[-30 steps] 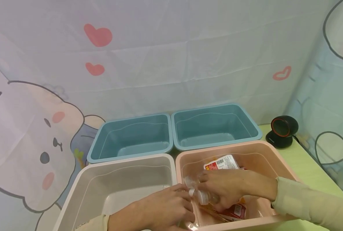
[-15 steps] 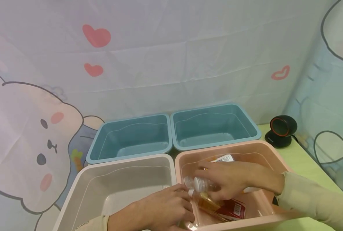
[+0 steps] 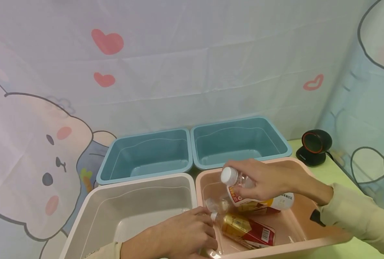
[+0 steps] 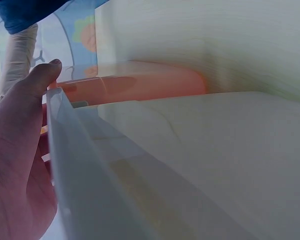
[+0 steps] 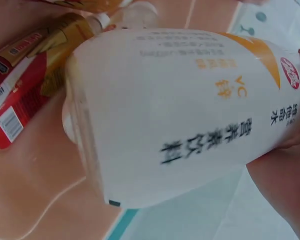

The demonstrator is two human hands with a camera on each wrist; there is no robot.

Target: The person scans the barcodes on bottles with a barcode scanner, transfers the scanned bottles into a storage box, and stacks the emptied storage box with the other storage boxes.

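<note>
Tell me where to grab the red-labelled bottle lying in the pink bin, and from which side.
Probably grip the red-labelled bottle across its labelled body, coming from above. It lies on its side on the pink bin floor, white cap toward the left hand; the right hand holds the white-labelled bottle just above it.

The head view is bright and even, with soft light that seems to come from above. Shadows are faint; a pale one lies inside the pink bin point(image 3: 303, 180) under the right hand point(image 3: 269, 178). Lines bend a little near the edges of this picture. Most of it is sharp.

The left wrist view is dimmer and hazy. The left hand point(image 4: 17, 150) sits very close to the camera and looks dark and soft. The white bin point(image 4: 190, 165) wall is blurry, and a pink glow shines through it.

The right wrist view is bright. The bottle point(image 5: 190, 110) fills it, and its letters look a bit smeared, maybe from moving.
</note>
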